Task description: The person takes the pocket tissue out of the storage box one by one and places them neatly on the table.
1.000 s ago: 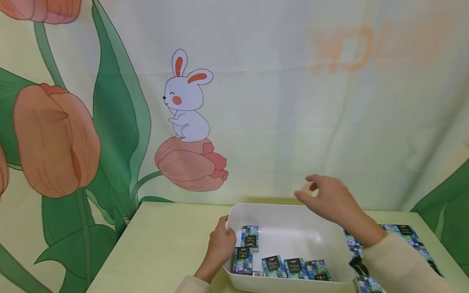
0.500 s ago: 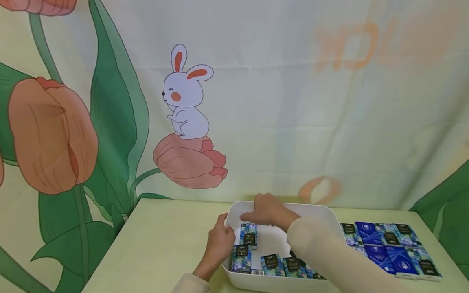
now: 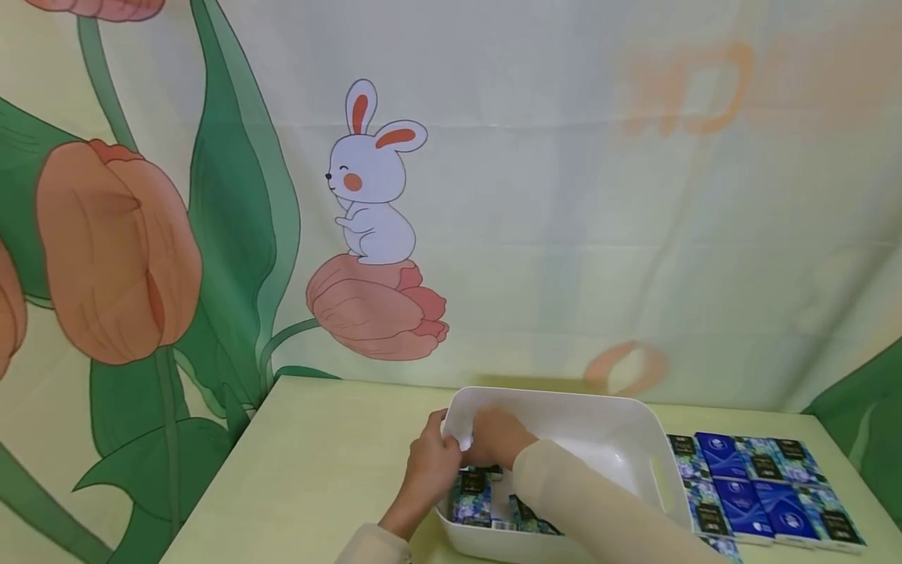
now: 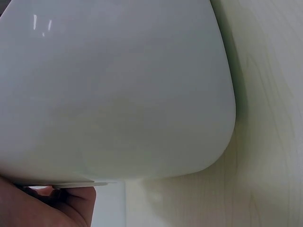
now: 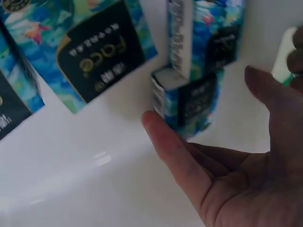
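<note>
My left hand (image 3: 433, 462) grips the left end of a white plastic bin (image 3: 585, 403), with its fingers at the rim and handle slot. In the left wrist view, part of that hand (image 4: 57, 203) shows under the bin's outer wall (image 4: 118, 94). My right hand (image 3: 499, 439) reaches down inside the bin at its left end. In the right wrist view, the right hand (image 5: 227, 179) has its digits spread, with one fingertip at the edge of a blue floral tissue pack (image 5: 196, 101). Another tissue pack (image 5: 213, 38) lies against it. The right forearm hides part of the bin's inside.
Rows of floral tissue packs (image 3: 761, 462) and plain blue tissue packs (image 3: 722, 454) lie on the table right of the bin. Another floral pack (image 3: 474, 497) is in the bin's front left corner. A printed rabbit curtain (image 3: 528, 235) hangs behind the table (image 3: 317, 454).
My right hand has come from above the bin's back right side, moved left and gone down into its left end. My left hand has kept its grip on the bin.
</note>
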### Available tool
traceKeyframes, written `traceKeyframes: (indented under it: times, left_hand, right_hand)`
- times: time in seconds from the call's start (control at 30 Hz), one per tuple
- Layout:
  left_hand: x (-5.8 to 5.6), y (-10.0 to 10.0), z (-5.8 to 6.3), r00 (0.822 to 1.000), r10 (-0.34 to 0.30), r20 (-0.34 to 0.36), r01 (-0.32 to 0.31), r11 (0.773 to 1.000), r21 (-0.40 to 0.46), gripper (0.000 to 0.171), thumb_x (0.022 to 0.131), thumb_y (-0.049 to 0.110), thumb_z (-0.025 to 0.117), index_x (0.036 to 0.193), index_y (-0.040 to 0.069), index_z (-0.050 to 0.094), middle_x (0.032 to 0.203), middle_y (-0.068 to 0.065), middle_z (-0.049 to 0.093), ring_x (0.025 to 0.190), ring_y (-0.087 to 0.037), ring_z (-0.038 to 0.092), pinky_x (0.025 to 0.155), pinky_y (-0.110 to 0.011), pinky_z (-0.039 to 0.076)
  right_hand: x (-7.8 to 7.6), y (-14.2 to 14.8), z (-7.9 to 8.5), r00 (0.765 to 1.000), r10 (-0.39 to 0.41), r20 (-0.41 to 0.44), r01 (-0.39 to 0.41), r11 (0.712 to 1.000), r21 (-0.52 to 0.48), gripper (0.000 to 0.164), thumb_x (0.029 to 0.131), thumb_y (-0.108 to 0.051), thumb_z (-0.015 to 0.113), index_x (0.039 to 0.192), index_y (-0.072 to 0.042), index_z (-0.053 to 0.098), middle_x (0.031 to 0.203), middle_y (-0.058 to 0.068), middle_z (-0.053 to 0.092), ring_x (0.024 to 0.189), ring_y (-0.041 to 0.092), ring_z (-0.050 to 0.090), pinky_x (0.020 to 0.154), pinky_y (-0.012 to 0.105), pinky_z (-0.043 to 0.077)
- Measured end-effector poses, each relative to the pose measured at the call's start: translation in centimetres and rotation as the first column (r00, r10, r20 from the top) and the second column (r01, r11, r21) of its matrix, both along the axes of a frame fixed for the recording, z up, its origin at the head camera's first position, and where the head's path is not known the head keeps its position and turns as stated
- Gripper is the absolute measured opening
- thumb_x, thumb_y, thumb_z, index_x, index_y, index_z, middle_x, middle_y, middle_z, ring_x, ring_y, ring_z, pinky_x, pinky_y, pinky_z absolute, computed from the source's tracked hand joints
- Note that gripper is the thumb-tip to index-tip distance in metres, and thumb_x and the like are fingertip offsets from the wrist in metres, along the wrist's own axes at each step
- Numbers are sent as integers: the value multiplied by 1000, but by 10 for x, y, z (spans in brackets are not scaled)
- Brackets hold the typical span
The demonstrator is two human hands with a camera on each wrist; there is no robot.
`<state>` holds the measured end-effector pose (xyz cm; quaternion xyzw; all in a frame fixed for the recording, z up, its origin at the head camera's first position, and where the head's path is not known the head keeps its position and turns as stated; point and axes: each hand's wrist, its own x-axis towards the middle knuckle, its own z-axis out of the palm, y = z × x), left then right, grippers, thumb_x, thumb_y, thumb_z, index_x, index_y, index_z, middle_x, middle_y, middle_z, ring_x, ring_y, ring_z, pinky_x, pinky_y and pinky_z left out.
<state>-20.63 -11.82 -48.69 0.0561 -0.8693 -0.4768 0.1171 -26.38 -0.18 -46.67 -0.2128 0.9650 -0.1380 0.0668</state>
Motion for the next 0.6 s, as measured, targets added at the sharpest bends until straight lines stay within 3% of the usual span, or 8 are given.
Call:
traceKeyframes:
  times: [0.17, 0.33, 0.43, 0.6]
  left_hand:
    - [0, 1, 0, 1000, 14, 1, -14, 1000, -8, 42, 94, 2, 49, 135, 0, 55, 102, -25, 69, 74, -29, 62, 61, -44, 50]
    - [-1, 2, 0, 1000, 18, -4, -18, 999, -31, 42, 94, 3, 49, 135, 1, 56, 105, -25, 69, 79, -29, 64, 66, -50, 52]
    - [-1, 3, 0, 1000, 17, 1, -17, 999, -42, 42, 94, 3, 49, 135, 1, 56, 106, -24, 69, 80, -29, 62, 69, -51, 52]
    - [0, 3, 2, 1000, 21, 15, -20, 999, -35, 42, 95, 4, 49, 136, 1, 55, 110, -24, 69, 82, -30, 63, 71, -52, 53]
  right_hand:
    - [2, 3, -5, 1000, 2, -28, -4, 998, -59, 37, 73, -32, 85, 81, -1, 66, 66, 2, 54, 64, 20, 50, 66, 34, 49]
    - [-2, 14, -10, 1000, -14, -5, 13, 995, -97, 34, 67, -24, 86, 73, -5, 59, 65, 1, 52, 62, 19, 46, 61, 34, 44]
    - [-3, 24, -6, 1000, -8, -16, 7, 995, -99, 36, 66, -25, 88, 71, -7, 57, 67, 1, 51, 63, 18, 45, 60, 34, 43]
    - [7, 47, 16, 1000, 2, -2, -2, 988, -155, 37, 65, -23, 89, 76, -7, 57, 69, 1, 53, 61, 17, 49, 54, 32, 44]
